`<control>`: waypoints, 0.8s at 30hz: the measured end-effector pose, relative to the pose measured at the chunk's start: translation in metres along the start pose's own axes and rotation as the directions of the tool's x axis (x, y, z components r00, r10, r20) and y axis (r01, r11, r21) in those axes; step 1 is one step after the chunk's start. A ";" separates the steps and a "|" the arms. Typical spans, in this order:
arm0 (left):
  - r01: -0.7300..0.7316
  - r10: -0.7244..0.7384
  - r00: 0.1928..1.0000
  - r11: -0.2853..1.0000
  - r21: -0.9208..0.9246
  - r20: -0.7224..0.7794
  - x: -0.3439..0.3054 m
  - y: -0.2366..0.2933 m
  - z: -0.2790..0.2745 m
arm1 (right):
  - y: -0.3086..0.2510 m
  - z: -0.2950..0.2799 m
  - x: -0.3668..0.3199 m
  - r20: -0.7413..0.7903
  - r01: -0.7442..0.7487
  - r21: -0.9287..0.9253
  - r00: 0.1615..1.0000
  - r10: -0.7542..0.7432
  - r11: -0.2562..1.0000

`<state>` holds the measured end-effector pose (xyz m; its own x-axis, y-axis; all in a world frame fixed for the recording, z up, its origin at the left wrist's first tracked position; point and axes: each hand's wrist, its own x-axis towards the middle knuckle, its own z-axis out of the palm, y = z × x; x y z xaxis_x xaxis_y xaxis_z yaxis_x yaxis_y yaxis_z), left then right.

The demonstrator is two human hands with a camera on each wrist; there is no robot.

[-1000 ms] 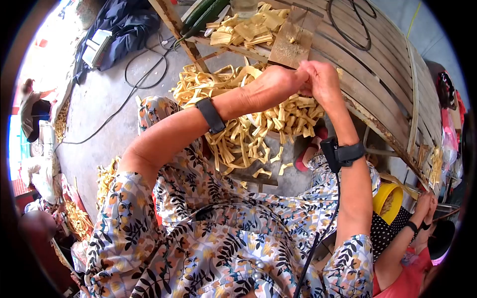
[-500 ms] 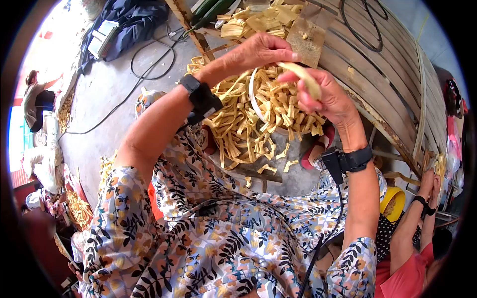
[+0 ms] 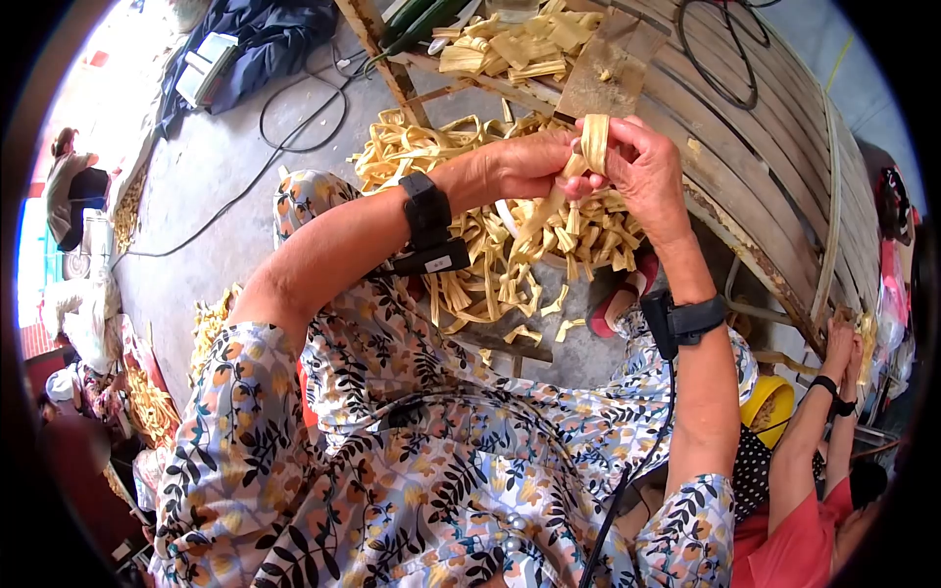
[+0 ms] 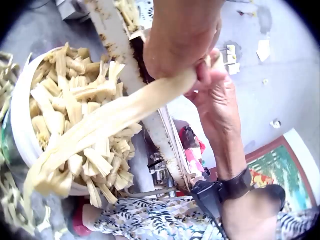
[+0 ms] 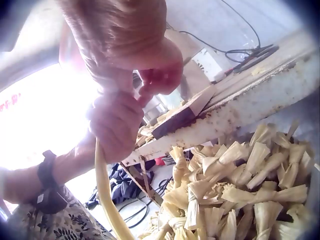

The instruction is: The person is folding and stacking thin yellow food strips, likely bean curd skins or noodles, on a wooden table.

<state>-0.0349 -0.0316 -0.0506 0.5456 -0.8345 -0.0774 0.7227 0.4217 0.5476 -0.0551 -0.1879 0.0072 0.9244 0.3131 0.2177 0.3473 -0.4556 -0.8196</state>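
Observation:
In the head view the left hand (image 3: 529, 165) and the right hand (image 3: 647, 176) meet above a bucket of knotted yellow pieces (image 3: 598, 235). A flat pale yellow strip (image 3: 594, 142) loops up over the right hand's fingers, and both hands pinch it. Its free length (image 4: 100, 120) hangs from the hands across the bucket (image 4: 22, 120) in the left wrist view. From the right wrist side, the left hand (image 5: 117, 122) is curled round the strip (image 5: 104, 192); part of the right hand's fingertips is hidden.
Loose strips (image 3: 392, 152) lie left of the bucket. A slatted table (image 3: 745, 147) with a small board (image 3: 603, 78), flat yellow pieces (image 3: 524, 44) and a black cable (image 3: 745, 78) stands ahead. Another person's forearms (image 3: 809, 421) are at the right, near a yellow container (image 3: 767, 407).
The hands were together, then parted with the strip between them; now they are together again, with the strip looped at the right fingers. The view has shifted slightly.

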 end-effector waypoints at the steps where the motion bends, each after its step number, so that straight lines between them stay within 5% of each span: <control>1: -0.053 0.063 0.985 0.997 0.062 -0.159 0.000 0.001 0.007 | 0.002 0.000 0.001 -0.059 0.116 -0.153 0.990 -0.127 0.981; 4: -0.208 0.335 0.845 0.923 0.323 -0.416 0.003 0.006 0.019 | -0.005 -0.001 0.000 -0.222 0.031 -0.393 0.967 -0.127 0.919; 6: -0.234 0.543 0.706 0.784 0.575 -0.454 -0.001 0.009 0.028 | -0.004 0.001 0.005 -0.177 -0.044 -0.259 0.984 -0.003 0.965; 9: -0.204 0.664 0.701 0.537 0.819 -0.260 -0.010 0.013 0.029 | 0.010 0.003 0.015 -0.029 -0.194 0.085 0.980 0.197 0.977; 13: -0.094 0.645 0.764 0.154 0.984 -0.028 -0.018 0.020 0.036 | 0.024 0.005 0.016 0.061 -0.259 0.160 0.966 0.252 0.953; 17: 0.010 0.653 0.757 0.026 1.000 -0.024 -0.012 0.011 0.031 | 0.023 0.018 0.011 -0.049 -0.224 0.072 0.973 0.227 0.972; 19: 0.039 0.637 0.759 0.167 0.985 -0.138 -0.011 0.012 0.031 | 0.000 0.019 0.006 -0.121 -0.252 -0.087 0.963 0.241 0.964; 24: -0.121 0.530 0.768 0.672 0.730 -0.361 -0.006 0.018 0.027 | 0.000 0.012 0.009 -0.170 -0.129 0.402 0.962 0.213 0.907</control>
<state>-0.0366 -0.0289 -0.0178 0.9547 -0.2891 -0.0700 0.1101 0.1250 0.9860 -0.0483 -0.1755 0.0028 0.9902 0.0623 0.1253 0.1320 -0.1186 -0.9841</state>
